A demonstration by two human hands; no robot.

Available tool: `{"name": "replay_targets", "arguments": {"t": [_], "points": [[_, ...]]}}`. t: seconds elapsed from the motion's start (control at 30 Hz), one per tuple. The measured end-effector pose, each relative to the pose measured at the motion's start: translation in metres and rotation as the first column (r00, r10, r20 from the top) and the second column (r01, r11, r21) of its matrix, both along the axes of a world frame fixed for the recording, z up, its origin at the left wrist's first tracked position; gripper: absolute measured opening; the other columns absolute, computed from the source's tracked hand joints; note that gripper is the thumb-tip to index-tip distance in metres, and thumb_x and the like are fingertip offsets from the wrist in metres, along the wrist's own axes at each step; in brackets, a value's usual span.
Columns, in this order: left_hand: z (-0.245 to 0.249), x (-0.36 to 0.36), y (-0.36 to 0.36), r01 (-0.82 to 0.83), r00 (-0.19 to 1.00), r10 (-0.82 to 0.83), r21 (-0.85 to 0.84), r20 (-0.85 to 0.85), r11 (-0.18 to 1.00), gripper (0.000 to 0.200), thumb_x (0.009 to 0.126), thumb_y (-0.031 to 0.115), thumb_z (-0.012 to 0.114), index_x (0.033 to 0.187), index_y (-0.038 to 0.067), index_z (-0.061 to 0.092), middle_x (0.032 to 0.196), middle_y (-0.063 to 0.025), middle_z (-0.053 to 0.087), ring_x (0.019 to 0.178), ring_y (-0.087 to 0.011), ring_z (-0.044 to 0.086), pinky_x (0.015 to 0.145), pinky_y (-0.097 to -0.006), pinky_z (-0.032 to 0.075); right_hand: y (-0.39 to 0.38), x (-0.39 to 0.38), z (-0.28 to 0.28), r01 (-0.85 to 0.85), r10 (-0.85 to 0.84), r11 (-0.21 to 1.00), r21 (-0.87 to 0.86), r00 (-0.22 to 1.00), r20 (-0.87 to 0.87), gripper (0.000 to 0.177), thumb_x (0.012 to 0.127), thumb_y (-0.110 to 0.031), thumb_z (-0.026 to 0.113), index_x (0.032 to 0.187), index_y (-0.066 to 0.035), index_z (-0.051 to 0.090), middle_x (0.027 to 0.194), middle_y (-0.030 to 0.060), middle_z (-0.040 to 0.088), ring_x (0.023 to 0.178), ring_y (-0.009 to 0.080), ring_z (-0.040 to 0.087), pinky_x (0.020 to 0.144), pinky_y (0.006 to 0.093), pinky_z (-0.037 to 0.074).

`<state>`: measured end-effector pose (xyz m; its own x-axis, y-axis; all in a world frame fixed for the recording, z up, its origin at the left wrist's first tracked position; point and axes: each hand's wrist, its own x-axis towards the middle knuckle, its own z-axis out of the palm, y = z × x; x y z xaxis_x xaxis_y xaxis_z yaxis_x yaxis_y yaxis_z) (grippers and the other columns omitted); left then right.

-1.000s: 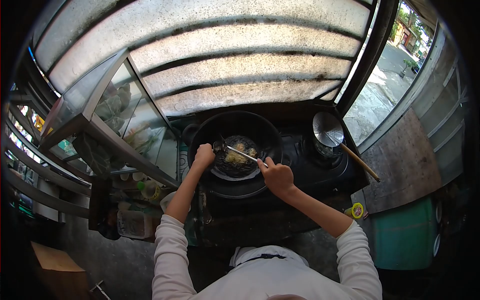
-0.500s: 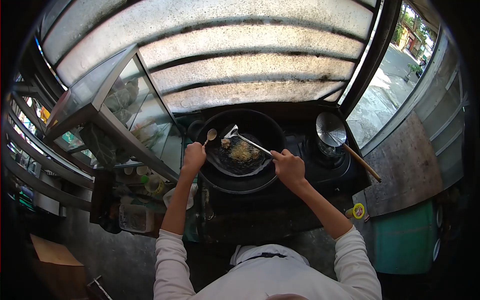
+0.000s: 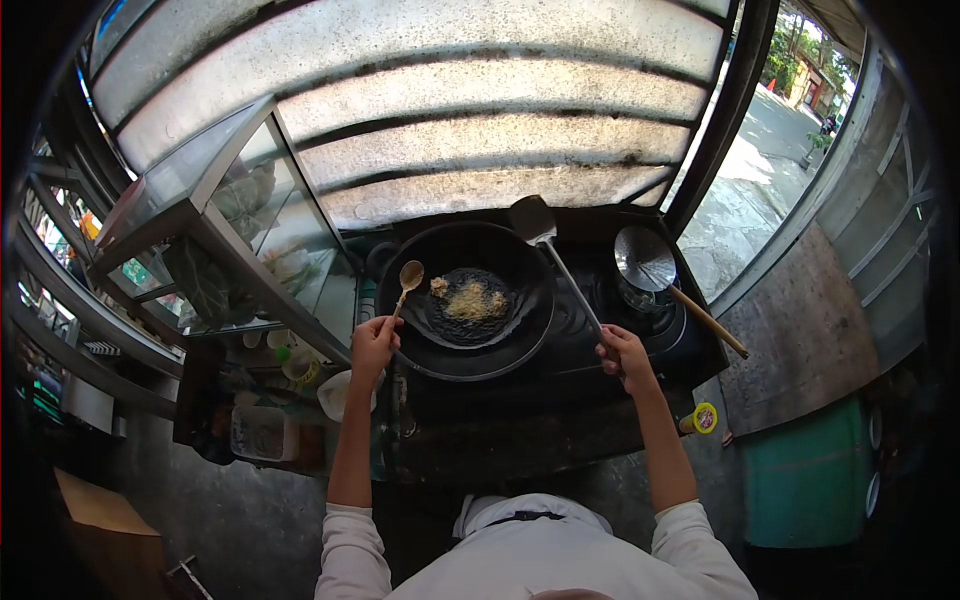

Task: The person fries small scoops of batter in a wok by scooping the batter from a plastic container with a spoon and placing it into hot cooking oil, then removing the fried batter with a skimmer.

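Note:
A large black wok (image 3: pixel 400 335) stands on the stove, with bubbling oil in its bottom. Pale pieces of frying food (image 3: pixel 474 300) float there, in a larger cluster and a small lump at its upper left. My left hand (image 3: pixel 374 348) is closed around the handle of a spoon (image 3: pixel 411 274), whose bowl hangs over the wok's left side. My right hand (image 3: pixel 624 357) grips the long handle of a metal spatula (image 3: pixel 534 218). The spatula's blade is raised at the wok's upper right rim, out of the oil.
A round strainer (image 3: pixel 643 258) with a wooden handle lies over the right burner. A glass display case (image 3: pixel 270 215) borders the wok on the left. Below it are a plastic tub (image 3: pixel 264 434) and a green-capped bottle (image 3: pixel 298 368). A yellow-lidded container (image 3: pixel 704 417) sits at the right front.
The spatula has moved out of the wok, up and to the right, along with my right hand. My left hand and spoon have shifted slightly left relative to the wok.

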<state>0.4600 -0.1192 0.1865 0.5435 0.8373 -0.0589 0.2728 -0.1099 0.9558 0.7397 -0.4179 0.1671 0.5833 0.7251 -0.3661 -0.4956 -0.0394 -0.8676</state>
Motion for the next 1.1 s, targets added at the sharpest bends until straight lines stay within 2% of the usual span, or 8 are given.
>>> {"name": "replay_targets", "arguments": {"t": [0.23,0.57,0.77,0.8,0.83,0.9,1.0,1.1], "points": [[0.012,-0.020,-0.071,0.020,0.985,0.002,-0.131,0.173,0.991,0.022,0.091,0.017,0.048,0.091,-0.001,0.062,0.053,0.0004,0.052,0.035,-0.0018,0.036,0.033,-0.0185,0.024,-0.080,0.050,-0.061,0.424,-0.429,0.903,0.062,0.897,0.108,0.022,0.092,-0.021,0.046,0.103,-0.005,0.055,0.065,0.0033,0.055,0.038,0.0052,0.037,0.036,0.0191,0.029],[-0.007,-0.041,-0.152,0.041,0.975,0.023,-0.284,0.219,0.958,0.022,0.092,0.016,0.047,0.094,-0.001,0.060,0.054,0.0001,0.052,0.034,-0.0013,0.036,0.031,-0.0165,0.024,-0.088,0.103,-0.089,0.361,-0.365,0.931,-0.055,0.914,-0.178,0.025,0.091,-0.028,0.045,0.106,-0.008,0.052,0.085,0.0103,0.062,0.057,0.0122,0.056,0.048,0.0221,0.044],[-0.026,-0.068,-0.194,-0.037,0.958,0.149,-0.409,0.245,0.912,0.021,0.090,0.019,0.050,0.093,0.001,0.061,0.064,-0.0005,0.057,0.047,-0.0022,0.046,0.039,-0.0161,0.034,-0.100,0.088,-0.068,0.420,-0.412,0.897,-0.138,0.907,0.084,0.035,0.091,-0.032,0.046,0.114,-0.007,0.052,0.092,0.0095,0.061,0.076,0.0174,0.059,0.066,0.0291,0.047],[-0.028,-0.073,-0.202,-0.069,0.941,0.207,-0.447,0.268,0.892,0.020,0.090,0.019,0.051,0.093,0.002,0.061,0.066,-0.0004,0.058,0.051,-0.0025,0.049,0.041,-0.0158,0.036,-0.106,0.095,-0.087,0.538,-0.431,0.839,-0.079,0.747,0.507,0.033,0.090,-0.029,0.048,0.113,-0.007,0.054,0.091,0.0083,0.061,0.075,0.0167,0.058,0.065,0.0281,0.046],[-0.030,-0.078,-0.209,-0.100,0.936,0.241,-0.463,0.257,0.881,0.020,0.089,0.019,0.053,0.093,0.002,0.062,0.073,-0.0009,0.058,0.057,-0.0030,0.050,0.046,-0.0165,0.038,-0.105,0.101,-0.109,0.608,-0.381,0.793,0.052,0.427,0.820,0.030,0.089,-0.025,0.051,0.111,-0.006,0.056,0.090,0.0070,0.060,0.073,0.0161,0.057,0.064,0.0271,0.045],[-0.035,-0.084,-0.222,-0.148,0.922,0.301,-0.497,0.245,0.855,0.020,0.088,0.020,0.055,0.093,0.002,0.063,0.085,-0.0020,0.059,0.070,-0.0039,0.052,0.055,-0.0181,0.041,-0.088,0.007,-0.026,0.731,-0.148,0.674,0.102,-0.002,0.989,0.022,0.086,-0.015,0.053,0.104,-0.005,0.061,0.085,0.0040,0.059,0.069,0.0129,0.053,0.062,0.0255,0.042],[-0.052,-0.096,-0.241,-0.274,0.919,0.338,-0.286,0.204,0.918,0.018,0.084,0.019,0.061,0.090,0.003,0.065,0.096,-0.0037,0.056,0.080,-0.0067,0.052,0.065,-0.0205,0.043,-0.051,-0.109,-0.001,0.355,-0.154,0.935,0.019,0.357,0.921,0.022,0.082,-0.009,0.055,0.103,-0.004,0.060,0.078,0.0048,0.057,0.068,0.0138,0.053,0.062,0.0276,0.042],[-0.069,-0.108,-0.249,-0.330,0.899,0.388,-0.267,0.203,0.906,0.016,0.081,0.018,0.064,0.087,0.003,0.067,0.098,-0.0056,0.053,0.083,-0.0092,0.052,0.069,-0.0220,0.043,-0.025,-0.224,-0.018,-0.329,0.279,0.944,0.020,0.831,0.481,0.029,0.089,-0.016,0.050,0.117,-0.007,0.052,0.081,0.0025,0.056,0.070,0.0087,0.051,0.060,0.0207,0.040]]}}
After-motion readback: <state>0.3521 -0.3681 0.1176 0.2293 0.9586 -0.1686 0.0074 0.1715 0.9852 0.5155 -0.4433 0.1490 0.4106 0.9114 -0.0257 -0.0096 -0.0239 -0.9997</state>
